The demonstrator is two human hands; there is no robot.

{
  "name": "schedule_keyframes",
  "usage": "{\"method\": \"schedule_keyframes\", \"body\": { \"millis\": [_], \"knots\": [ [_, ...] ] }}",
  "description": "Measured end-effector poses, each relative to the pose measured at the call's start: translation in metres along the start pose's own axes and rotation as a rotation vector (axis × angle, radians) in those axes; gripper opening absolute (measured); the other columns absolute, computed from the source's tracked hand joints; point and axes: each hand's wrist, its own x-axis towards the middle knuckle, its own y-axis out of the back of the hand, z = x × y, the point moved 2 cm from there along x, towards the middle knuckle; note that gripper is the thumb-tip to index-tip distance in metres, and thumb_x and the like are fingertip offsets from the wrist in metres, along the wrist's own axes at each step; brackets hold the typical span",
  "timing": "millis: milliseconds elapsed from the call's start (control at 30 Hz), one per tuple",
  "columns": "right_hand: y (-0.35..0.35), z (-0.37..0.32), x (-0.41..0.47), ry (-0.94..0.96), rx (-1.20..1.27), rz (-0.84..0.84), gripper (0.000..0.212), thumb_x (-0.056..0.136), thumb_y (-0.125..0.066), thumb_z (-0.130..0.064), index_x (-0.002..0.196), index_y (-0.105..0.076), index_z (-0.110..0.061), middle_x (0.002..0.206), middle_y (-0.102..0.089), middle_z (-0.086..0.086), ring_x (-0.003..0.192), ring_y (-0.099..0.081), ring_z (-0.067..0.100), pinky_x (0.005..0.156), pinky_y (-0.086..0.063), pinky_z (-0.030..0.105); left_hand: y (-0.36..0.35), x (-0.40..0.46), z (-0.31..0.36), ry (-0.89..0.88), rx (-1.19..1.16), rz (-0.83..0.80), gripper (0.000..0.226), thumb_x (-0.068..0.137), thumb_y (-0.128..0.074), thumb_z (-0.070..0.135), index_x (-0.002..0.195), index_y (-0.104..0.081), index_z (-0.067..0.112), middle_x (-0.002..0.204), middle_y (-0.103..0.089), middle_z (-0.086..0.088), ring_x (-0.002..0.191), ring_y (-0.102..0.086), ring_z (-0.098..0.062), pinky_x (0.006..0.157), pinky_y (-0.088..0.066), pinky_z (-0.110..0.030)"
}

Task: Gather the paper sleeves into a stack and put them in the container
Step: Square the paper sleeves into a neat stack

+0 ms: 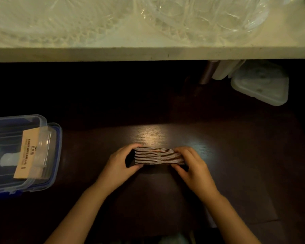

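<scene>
A stack of paper sleeves stands on edge on the dark wooden table, their thin edges facing up at me. My left hand clamps the stack's left end and my right hand clamps its right end. A clear plastic container with a blue rim sits at the far left of the table. A brown paper sleeve with printed text lies inside it.
A pale shelf runs across above the table and carries clear cut-glass plates. Under it at the right are a white lidded plastic box and a metal leg.
</scene>
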Motion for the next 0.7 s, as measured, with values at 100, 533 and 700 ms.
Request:
{"method": "schedule_keyframes", "body": {
  "millis": [100,533,700],
  "knots": [
    [0.004,0.005,0.004,0.020,-0.005,-0.049,0.045,0.073,-0.074,-0.010,0.113,-0.054,-0.020,0.109,-0.052,-0.012,0.103,-0.047,-0.006,0.091,-0.033,0.002,0.002,0.002,-0.004,-0.047,0.004,0.007,0.059,0.065,-0.077,0.019,0.106,-0.050,0.054,0.109,-0.059,0.025,0.106,-0.051,0.010,0.089,-0.033,-0.002],
    [0.005,-0.023,0.015,-0.487,0.601,-0.171,0.030,0.076,-0.073,-0.011,0.093,-0.060,-0.032,0.089,-0.070,-0.006,0.076,-0.068,0.003,0.059,-0.054,0.015,0.008,0.005,0.024,0.326,-0.970,0.130,0.042,0.061,-0.073,0.020,0.102,-0.062,0.026,0.095,-0.073,0.000,0.093,-0.067,-0.014,0.071,-0.055,-0.026],
    [-0.019,-0.060,-0.007,-0.742,0.973,-0.074,0.022,0.077,-0.071,-0.014,0.097,-0.063,-0.017,0.087,-0.075,0.000,0.081,-0.071,0.015,0.059,-0.056,0.020,0.004,-0.013,0.047,0.475,-1.027,0.294,0.047,0.070,-0.071,0.011,0.112,-0.052,0.022,0.099,-0.069,-0.004,0.088,-0.069,-0.019,0.065,-0.057,-0.033]
  ]
}}
